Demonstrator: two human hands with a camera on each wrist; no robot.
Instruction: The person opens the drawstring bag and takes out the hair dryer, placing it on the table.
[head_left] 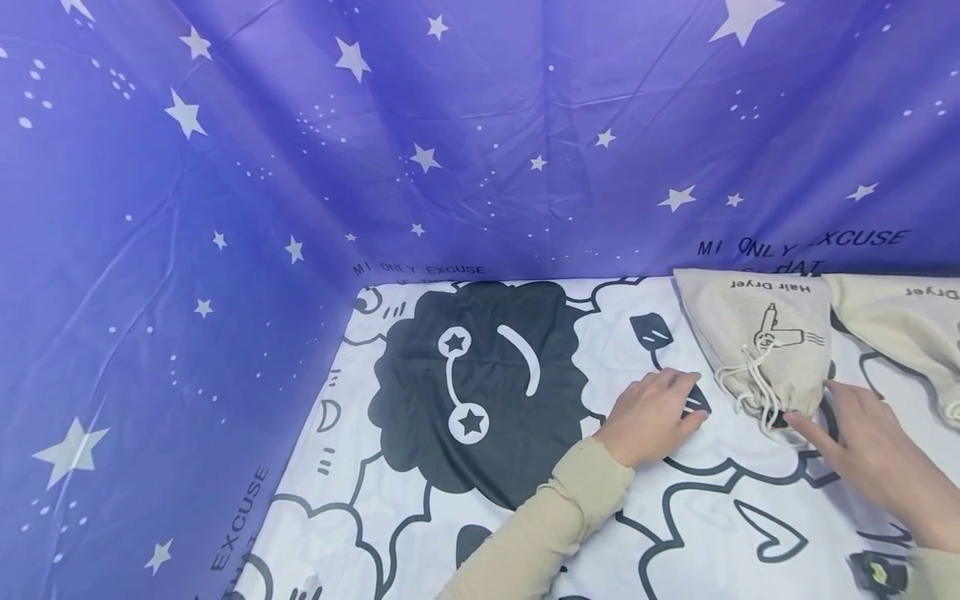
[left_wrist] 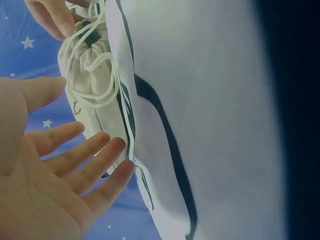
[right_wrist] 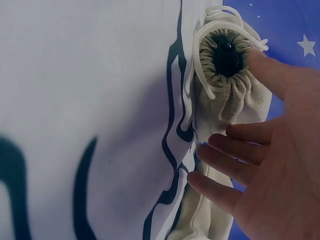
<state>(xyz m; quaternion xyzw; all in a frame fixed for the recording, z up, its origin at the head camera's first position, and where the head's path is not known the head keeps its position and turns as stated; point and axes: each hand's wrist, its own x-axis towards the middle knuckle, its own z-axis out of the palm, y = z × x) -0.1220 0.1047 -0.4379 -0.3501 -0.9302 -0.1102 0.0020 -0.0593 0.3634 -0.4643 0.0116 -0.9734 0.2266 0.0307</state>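
A beige drawstring bag [head_left: 787, 304] printed "Hair Dryer" lies on the black-and-white cloth, its gathered mouth toward me. White cords [head_left: 753, 383] trail loosely over its front. Something dark [right_wrist: 227, 57] shows inside the puckered opening; its kind is hidden. My right hand [head_left: 877, 446] is at the bag's right side, thumb at the rim of the mouth and the other fingers relaxed. To the left of the bag, my left hand [head_left: 651, 417] hovers over or rests on the cloth, fingers extended and holding nothing. In the left wrist view, its spread fingers [left_wrist: 100, 162] face the bag.
Another beige bag [head_left: 896, 308] with similar print lies to the right, partly out of view. Purple star-patterned sheets [head_left: 480, 108] rise behind and at the left. A small dark object [head_left: 879, 573] is near my right sleeve at the bottom edge.
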